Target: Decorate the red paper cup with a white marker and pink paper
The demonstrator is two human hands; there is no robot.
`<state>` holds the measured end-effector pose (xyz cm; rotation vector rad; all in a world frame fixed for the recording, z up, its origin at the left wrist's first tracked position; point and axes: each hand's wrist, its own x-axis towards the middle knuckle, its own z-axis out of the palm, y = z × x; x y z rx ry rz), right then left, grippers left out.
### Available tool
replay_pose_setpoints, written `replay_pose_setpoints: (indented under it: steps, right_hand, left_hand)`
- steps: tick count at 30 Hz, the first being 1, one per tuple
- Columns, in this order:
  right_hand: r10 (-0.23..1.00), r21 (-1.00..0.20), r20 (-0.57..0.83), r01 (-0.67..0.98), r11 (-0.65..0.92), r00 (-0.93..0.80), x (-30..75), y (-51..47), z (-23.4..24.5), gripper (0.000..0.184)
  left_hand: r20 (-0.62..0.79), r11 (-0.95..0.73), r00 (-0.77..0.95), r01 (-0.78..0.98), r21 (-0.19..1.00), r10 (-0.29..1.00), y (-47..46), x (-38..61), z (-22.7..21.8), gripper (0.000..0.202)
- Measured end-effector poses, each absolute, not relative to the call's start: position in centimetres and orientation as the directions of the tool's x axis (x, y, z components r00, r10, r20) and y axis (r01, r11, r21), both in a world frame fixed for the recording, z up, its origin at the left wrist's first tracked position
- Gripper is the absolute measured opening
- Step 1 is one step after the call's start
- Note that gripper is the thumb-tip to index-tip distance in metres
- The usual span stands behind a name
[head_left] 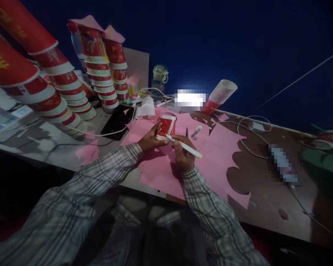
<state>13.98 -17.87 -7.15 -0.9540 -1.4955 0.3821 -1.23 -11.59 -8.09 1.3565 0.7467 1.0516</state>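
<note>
My left hand (150, 138) is closed around a red paper cup (165, 126) with a white rim, held tilted above pink paper. Between the fingers of my right hand (184, 153) is a white marker pen (189, 148) with a yellowish end. Its tip meets or nearly meets the lower edge of the cup. Beneath both hands lie sheets of pink paper (161, 177), some with scalloped cut edges. A small white capped tube (196, 131) and a dark pointed object (187, 132) rest on the paper beyond my right hand.
Tall stacks of red cups (101, 79) stand at the left, two topped with pink paper. A leaning cup stack (220, 96) is at the back, near a clear bottle (159, 78). A dark phone-like slab (118, 122), white cables (238, 127) and a blurred device (283, 164) lie around.
</note>
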Motion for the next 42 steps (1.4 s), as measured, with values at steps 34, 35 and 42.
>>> replay_pose_setpoints:
  steps: [34,35,42]
  right_hand:
    - [0.823,-0.841,0.526,0.275,0.466,0.214,14.28,-17.83,-7.36,0.026]
    - [0.822,-0.848,0.519,0.262,0.461,0.235,14.26,-17.8,-7.31,0.026]
    - [0.823,-0.803,0.556,0.33,0.496,0.117,14.57,-17.71,-7.67,0.024]
  left_hand:
    - [0.161,-0.135,0.422,-0.092,0.987,0.892,-11.46,-1.36,-8.59,0.091]
    - [0.163,-0.133,0.434,-0.098,0.986,0.886,-11.49,-1.36,-8.64,0.091]
    - [0.18,-0.184,0.422,-0.033,0.982,0.889,-11.53,-1.51,-8.84,0.09]
